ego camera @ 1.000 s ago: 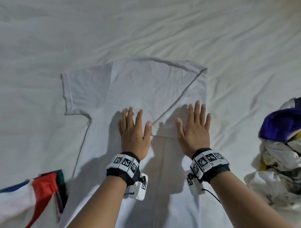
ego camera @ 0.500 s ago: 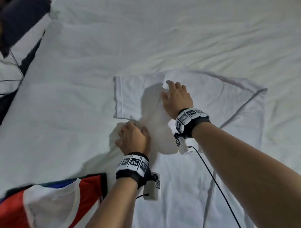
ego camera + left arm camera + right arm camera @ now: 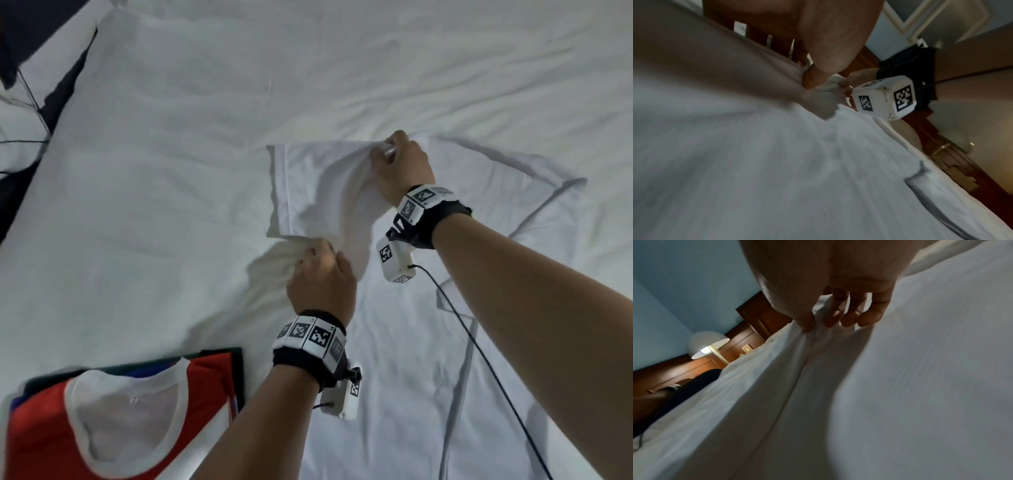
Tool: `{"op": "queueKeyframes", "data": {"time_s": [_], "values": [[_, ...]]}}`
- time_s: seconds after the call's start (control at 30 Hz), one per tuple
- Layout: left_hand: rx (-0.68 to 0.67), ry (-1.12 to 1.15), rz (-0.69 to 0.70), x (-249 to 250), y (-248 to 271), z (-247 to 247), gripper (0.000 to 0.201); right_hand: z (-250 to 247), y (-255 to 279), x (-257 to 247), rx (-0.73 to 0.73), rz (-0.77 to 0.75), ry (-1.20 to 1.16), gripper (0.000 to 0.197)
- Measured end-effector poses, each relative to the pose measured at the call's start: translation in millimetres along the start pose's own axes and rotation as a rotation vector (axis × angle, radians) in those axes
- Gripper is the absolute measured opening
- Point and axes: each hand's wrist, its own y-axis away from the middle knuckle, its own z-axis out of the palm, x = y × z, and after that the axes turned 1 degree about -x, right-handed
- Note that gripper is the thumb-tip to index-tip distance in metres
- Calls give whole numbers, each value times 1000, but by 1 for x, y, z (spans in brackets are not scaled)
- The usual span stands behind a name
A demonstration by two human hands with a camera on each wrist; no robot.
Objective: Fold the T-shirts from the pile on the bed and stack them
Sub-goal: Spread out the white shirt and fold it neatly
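Observation:
A white T-shirt (image 3: 411, 342) lies spread on the white bed sheet (image 3: 171, 171), its right side folded inward. My left hand (image 3: 318, 263) pinches the shirt's left edge just below the sleeve (image 3: 308, 192); the left wrist view shows the thumb (image 3: 813, 78) pressed into bunched cloth. My right hand (image 3: 394, 161) pinches the shirt at the left shoulder, near the sleeve seam, and lifts it slightly. The right wrist view shows thumb and fingers (image 3: 846, 318) closed on a ridge of white fabric (image 3: 818, 369).
A stack of folded shirts (image 3: 120, 421), red and white on top, sits at the lower left. The bed's left edge with dark items and cables (image 3: 20, 102) runs along the upper left. A lamp (image 3: 707, 345) and wooden furniture show beyond the bed.
Both hands left the shirt's middle, where they lay flat, and moved to its left side. They now pinch the fabric by the left sleeve, which is raised and wrinkled.

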Motion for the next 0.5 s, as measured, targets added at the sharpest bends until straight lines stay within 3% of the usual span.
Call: {"op": "queueKeyframes", "data": {"time_s": [0.2, 0.33, 0.43, 0.5], "values": [[-26, 138, 168, 51, 59, 11, 12, -59, 26, 44, 45, -80, 57, 26], [44, 106, 314, 82, 93, 46, 11, -93, 36, 83, 46, -111, 166, 18], [-85, 33, 319, 99, 110, 76, 11, -106, 43, 108, 13, -91, 229, 20], [-162, -15, 306, 102, 117, 91, 13, -110, 55, 120, -1, -66, 244, 31]]}}
